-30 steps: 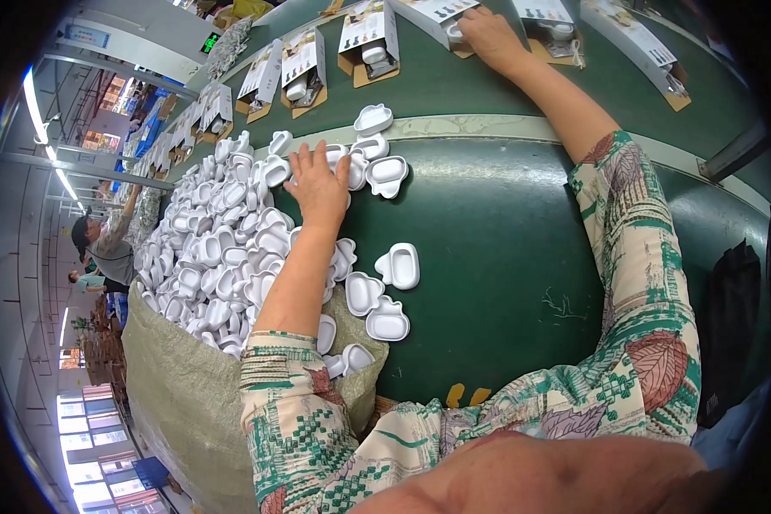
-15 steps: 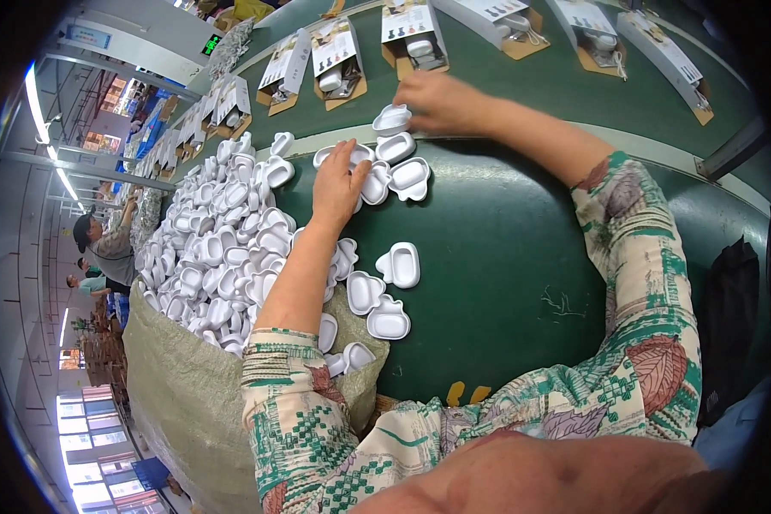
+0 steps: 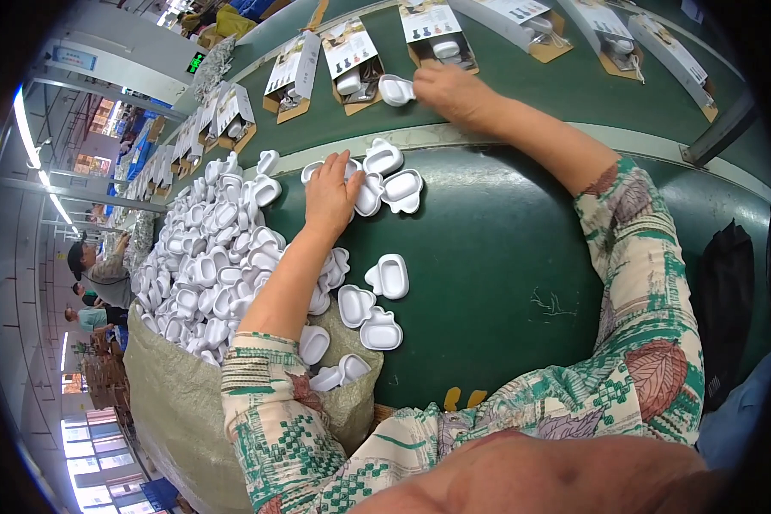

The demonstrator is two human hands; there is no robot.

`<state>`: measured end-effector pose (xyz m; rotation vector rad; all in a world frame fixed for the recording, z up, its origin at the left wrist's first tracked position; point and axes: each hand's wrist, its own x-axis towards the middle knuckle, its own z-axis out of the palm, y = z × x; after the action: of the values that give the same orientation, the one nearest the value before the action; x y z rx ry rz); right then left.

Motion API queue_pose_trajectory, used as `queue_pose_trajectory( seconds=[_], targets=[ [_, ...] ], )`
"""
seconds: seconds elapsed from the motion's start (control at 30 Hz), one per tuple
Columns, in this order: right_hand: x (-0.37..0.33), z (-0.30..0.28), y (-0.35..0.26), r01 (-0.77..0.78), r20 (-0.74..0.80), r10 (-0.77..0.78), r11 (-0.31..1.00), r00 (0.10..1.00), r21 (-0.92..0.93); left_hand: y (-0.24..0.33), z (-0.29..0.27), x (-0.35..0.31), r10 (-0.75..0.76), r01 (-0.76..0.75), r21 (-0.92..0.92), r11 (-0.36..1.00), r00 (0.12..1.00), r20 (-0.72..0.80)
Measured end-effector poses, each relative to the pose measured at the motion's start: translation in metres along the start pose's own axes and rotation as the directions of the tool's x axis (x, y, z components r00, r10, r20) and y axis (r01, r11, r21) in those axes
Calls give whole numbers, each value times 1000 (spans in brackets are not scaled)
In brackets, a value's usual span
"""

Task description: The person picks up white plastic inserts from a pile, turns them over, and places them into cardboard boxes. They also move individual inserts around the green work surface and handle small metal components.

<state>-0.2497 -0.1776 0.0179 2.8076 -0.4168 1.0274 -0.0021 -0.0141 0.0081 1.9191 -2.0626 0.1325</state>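
Observation:
My right hand [image 3: 454, 92] is closed on the edge of a small white plastic dish [image 3: 395, 90], holding it over the far green belt beside the open boxes. The dish has a rounded hollow and a lobed edge. My left hand [image 3: 328, 195] lies with fingers stretched over a few similar white dishes at the table's far edge, partly covering them. Two more white dishes [image 3: 402, 190] sit just right of it. Nearer me on the green table, a small group of white dishes [image 3: 380, 329] lies hollow side up.
A large heap of white dishes [image 3: 205, 257] spills from a woven sack [image 3: 171, 377] on the left. Open printed cartons [image 3: 351, 64] stand in a row on the green belt [image 3: 505, 94], beyond a pale rail [image 3: 522, 141]. Other people [image 3: 103, 265] are at the far left.
My right hand has lifted a white dish from the far table edge and carried it over the rail toward the cartons. The cartons have shifted slightly right. My left hand stays on the dishes.

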Motion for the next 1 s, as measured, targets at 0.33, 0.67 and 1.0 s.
queue_pose_trajectory(
  seconds=[0.33,0.67,1.0],
  targets=[
    [-4,19,1,-139,122,130,988,984,68,63,18,48,95,-95,12,995,992,-79],
    [-73,-58,36,-182,12,195,933,981,-310,86,-14,6,174,-170,-185,968,985,6],
    [-93,-76,113,-526,-154,515,732,843,-433,110,-2,28,248,-241,-118,963,968,46]
  ],
)
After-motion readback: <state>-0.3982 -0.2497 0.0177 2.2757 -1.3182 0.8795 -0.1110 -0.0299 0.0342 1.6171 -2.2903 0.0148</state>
